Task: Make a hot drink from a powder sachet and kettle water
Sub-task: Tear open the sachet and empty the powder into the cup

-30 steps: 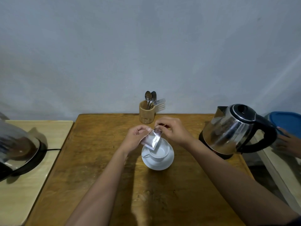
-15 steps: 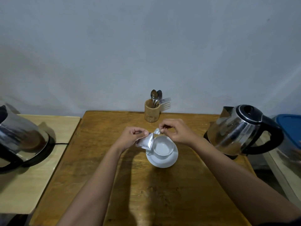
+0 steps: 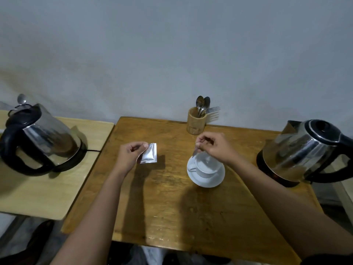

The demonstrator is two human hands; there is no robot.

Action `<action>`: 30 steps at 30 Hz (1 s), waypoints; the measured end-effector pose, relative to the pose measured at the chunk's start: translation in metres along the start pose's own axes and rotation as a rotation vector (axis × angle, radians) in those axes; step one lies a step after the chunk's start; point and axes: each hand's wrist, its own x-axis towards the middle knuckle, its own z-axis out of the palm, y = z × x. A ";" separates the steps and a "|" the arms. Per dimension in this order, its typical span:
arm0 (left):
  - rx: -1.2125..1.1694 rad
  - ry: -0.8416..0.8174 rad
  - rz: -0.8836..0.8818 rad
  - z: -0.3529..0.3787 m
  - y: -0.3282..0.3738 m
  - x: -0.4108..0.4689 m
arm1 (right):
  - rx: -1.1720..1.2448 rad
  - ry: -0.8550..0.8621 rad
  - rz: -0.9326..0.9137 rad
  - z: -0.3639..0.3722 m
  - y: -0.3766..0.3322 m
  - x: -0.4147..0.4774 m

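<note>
My left hand [image 3: 130, 155] pinches a silver powder sachet [image 3: 149, 155] by its left edge, held just above the wooden table [image 3: 172, 207], left of the cup. My right hand [image 3: 214, 147] hovers over the far rim of a white cup [image 3: 205, 168] and pinches a small torn-off silver strip [image 3: 195, 152] between thumb and fingers. The cup stands on a white saucer [image 3: 215, 181]. A steel kettle with a black handle [image 3: 307, 152] stands on its base at the table's right edge.
A wooden holder [image 3: 196, 124] with spoons and a fork stands at the table's back edge by the wall. A second steel kettle [image 3: 41, 139] on its base, with a cord, sits on a lighter side table [image 3: 47, 192] to the left.
My hands have pulled apart: the left carried the sachet away to the left of the cup, while the right kept the torn strip over the cup. The view shifted leftward.
</note>
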 end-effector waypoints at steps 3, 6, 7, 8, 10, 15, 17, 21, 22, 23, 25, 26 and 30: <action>0.056 0.079 0.060 -0.006 -0.007 -0.004 | 0.100 -0.110 0.072 0.040 0.002 -0.001; 0.107 0.117 0.076 -0.008 -0.016 -0.011 | 0.018 -0.248 0.188 0.092 0.020 -0.001; 0.114 0.128 0.070 -0.010 -0.020 -0.015 | -0.020 -0.271 0.225 0.107 0.026 -0.001; 0.120 0.142 0.059 -0.012 -0.024 -0.019 | -0.046 -0.270 0.261 0.120 0.031 -0.001; 0.138 0.169 0.029 -0.016 -0.033 -0.027 | -0.078 -0.231 0.317 0.142 0.045 0.002; 0.109 0.207 -0.099 -0.021 -0.046 -0.035 | -0.119 -0.201 0.356 0.163 0.061 0.004; 0.101 0.206 -0.145 -0.018 -0.047 -0.034 | -0.100 -0.200 0.360 0.163 0.059 0.002; 0.055 0.186 -0.198 -0.006 -0.034 -0.029 | -0.086 -0.123 0.290 0.155 0.052 0.001; 0.048 0.178 -0.211 -0.002 -0.029 -0.027 | -0.013 -0.085 0.311 0.151 0.044 0.000; 0.039 0.174 -0.228 0.002 -0.026 -0.024 | 0.090 -0.035 0.341 0.147 0.037 0.000; 0.007 0.156 -0.245 0.017 -0.016 -0.015 | 0.313 0.022 0.406 0.133 0.018 0.001; -0.005 0.145 -0.254 0.026 -0.010 -0.010 | 0.403 0.004 0.434 0.125 0.010 0.001; -0.070 0.101 -0.271 0.069 0.020 0.002 | 0.612 -0.025 0.477 0.091 0.002 -0.001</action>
